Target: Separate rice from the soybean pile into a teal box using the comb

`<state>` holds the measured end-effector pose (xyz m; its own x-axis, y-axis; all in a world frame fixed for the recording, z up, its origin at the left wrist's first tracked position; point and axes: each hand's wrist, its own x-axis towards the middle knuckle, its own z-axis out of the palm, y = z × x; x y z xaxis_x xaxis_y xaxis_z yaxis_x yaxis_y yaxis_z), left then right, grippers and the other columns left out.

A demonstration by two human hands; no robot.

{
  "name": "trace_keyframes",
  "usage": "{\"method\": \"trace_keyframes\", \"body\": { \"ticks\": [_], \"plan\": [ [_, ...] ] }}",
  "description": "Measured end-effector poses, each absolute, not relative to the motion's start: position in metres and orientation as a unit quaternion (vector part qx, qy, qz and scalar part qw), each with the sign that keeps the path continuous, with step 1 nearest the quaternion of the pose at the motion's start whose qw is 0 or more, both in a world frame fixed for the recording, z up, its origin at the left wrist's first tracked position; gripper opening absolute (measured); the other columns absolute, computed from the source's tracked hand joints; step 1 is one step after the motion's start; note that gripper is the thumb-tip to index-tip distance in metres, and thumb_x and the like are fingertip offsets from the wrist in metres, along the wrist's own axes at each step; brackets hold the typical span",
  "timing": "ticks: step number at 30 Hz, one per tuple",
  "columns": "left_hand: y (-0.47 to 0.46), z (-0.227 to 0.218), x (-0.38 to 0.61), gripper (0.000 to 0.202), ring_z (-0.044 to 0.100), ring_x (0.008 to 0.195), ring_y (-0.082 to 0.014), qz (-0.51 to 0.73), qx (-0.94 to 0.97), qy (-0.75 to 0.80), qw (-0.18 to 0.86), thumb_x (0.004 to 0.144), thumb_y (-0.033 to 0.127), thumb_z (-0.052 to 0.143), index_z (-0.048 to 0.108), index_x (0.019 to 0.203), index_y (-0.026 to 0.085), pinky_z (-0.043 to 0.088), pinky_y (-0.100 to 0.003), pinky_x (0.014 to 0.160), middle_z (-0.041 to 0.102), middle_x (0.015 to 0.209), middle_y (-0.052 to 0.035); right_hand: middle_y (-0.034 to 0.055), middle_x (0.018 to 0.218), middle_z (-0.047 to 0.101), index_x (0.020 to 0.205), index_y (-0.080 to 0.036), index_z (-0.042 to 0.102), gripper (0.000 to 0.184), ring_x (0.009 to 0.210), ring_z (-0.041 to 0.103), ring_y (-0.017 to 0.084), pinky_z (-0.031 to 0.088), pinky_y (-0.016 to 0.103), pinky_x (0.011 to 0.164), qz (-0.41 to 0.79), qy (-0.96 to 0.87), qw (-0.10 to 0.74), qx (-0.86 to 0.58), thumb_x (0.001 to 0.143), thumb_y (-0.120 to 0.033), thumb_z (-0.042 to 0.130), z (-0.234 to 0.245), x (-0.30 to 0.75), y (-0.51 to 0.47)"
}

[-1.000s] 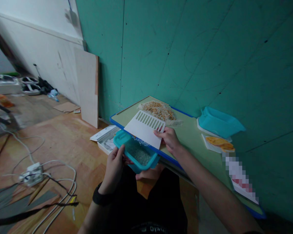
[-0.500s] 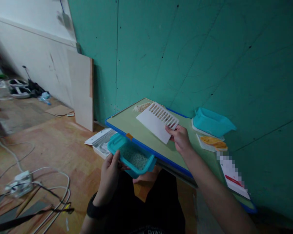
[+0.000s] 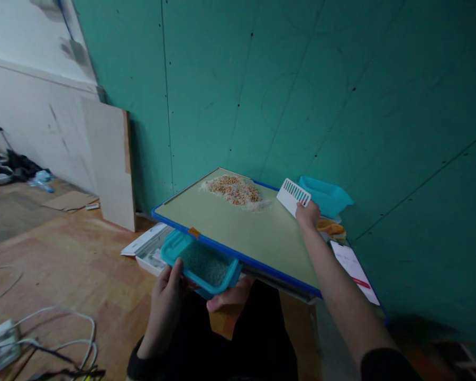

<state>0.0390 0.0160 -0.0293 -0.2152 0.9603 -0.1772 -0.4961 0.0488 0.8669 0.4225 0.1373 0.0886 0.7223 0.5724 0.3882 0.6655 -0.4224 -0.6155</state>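
Observation:
My left hand grips the near side of a turquoise plastic box, its thumb over the rim. Pale grey-looking fine grains lie inside the box, which sits just below the table's front edge. My right hand is closed on a flat white slotted scraper, held over the right part of the pale green tabletop. Left of the scraper, a pile of yellow kernels mixed with whitish grains is spread towards the back of the table.
Behind my right hand stand another turquoise box and a folded orange-yellow cloth. A white sheet or device with a red bar lies at the right edge. An open white carton is under the table. Cables cross the floor.
My right hand has carried the scraper to the right, away from the pile, uncovering more of it. My left hand keeps holding the box. The whole view has shifted a little.

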Motion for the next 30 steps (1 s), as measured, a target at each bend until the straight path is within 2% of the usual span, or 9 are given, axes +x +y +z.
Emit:
{"method": "trace_keyframes", "body": {
  "ticks": [4,9,13,16,20,25,28,30],
  "plan": [
    [0.011,-0.026,0.038,0.043,0.057,0.046,-0.0138,0.638,0.254,0.456,0.566,0.068,0.057,0.084,0.061,0.072,0.021,0.049,-0.024,0.046,0.06,0.053,0.0055,0.021,0.109,0.075,0.1,-0.012,0.076,0.027,0.107,0.07,0.035,0.054,0.041,0.089,-0.036,-0.384,0.399,-0.832,0.08,-0.024,0.062,0.081,0.439,0.139],
    [0.004,-0.021,0.038,0.039,0.06,0.051,-0.0162,0.629,0.252,0.46,0.574,0.068,0.055,0.084,0.064,0.077,0.022,0.05,-0.025,0.047,0.06,0.057,0.0061,0.0096,0.09,0.078,0.093,-0.016,0.075,0.025,0.09,0.073,0.028,0.056,0.033,0.074,-0.005,-0.4,0.423,-0.813,0.069,-0.022,0.069,0.076,0.457,0.137],
    [0.005,-0.024,0.035,0.033,0.06,0.051,-0.0171,0.624,0.24,0.461,0.584,0.072,0.053,0.082,0.065,0.075,0.025,0.052,-0.027,0.05,0.06,0.055,0.0053,0.0069,0.093,0.078,0.1,-0.017,0.074,0.035,0.085,0.073,0.026,0.056,0.031,0.07,0.004,-0.406,0.471,-0.783,0.065,-0.025,0.073,0.074,0.461,0.139],
    [0.005,-0.025,0.034,0.033,0.06,0.052,-0.0181,0.616,0.236,0.466,0.59,0.074,0.055,0.08,0.067,0.077,0.025,0.052,-0.028,0.05,0.06,0.056,0.0044,0.0084,0.101,0.078,0.108,-0.017,0.072,0.045,0.09,0.072,0.026,0.056,0.034,0.078,-0.016,-0.407,0.495,-0.768,0.065,-0.03,0.076,0.081,0.459,0.143],
    [0.004,-0.026,0.034,0.035,0.059,0.05,-0.016,0.614,0.238,0.47,0.588,0.072,0.056,0.081,0.064,0.075,0.025,0.051,-0.026,0.049,0.06,0.055,0.006,0.0118,0.104,0.077,0.11,-0.016,0.073,0.042,0.097,0.071,0.028,0.053,0.035,0.085,-0.067,-0.438,0.399,-0.803,0.07,-0.029,0.075,0.102,0.453,0.151],
    [0.004,-0.033,0.033,0.041,0.059,0.05,-0.0153,0.623,0.227,0.472,0.58,0.069,0.057,0.083,0.064,0.081,0.023,0.05,-0.025,0.049,0.064,0.057,0.0061,0.0156,0.106,0.077,0.101,-0.014,0.076,0.026,0.099,0.072,0.029,0.052,0.031,0.078,-0.107,-0.517,0.23,-0.818,0.078,-0.021,0.065,0.133,0.451,0.166],
    [0.005,-0.037,0.033,0.041,0.061,0.052,-0.0158,0.627,0.221,0.47,0.58,0.068,0.055,0.084,0.065,0.085,0.023,0.053,-0.026,0.052,0.064,0.058,0.0062,0.0184,0.102,0.077,0.098,-0.012,0.075,0.025,0.094,0.072,0.029,0.051,0.029,0.071,-0.088,-0.544,0.116,-0.827,0.077,-0.018,0.062,0.145,0.452,0.177],
    [0.005,-0.037,0.033,0.041,0.062,0.052,-0.0173,0.625,0.211,0.48,0.579,0.066,0.056,0.085,0.065,0.083,0.024,0.054,-0.027,0.052,0.064,0.058,0.0055,0.0167,0.1,0.077,0.103,-0.013,0.074,0.03,0.088,0.073,0.027,0.05,0.028,0.067,-0.07,-0.557,0.083,-0.824,0.075,-0.018,0.065,0.15,0.452,0.186]
  ]
}}
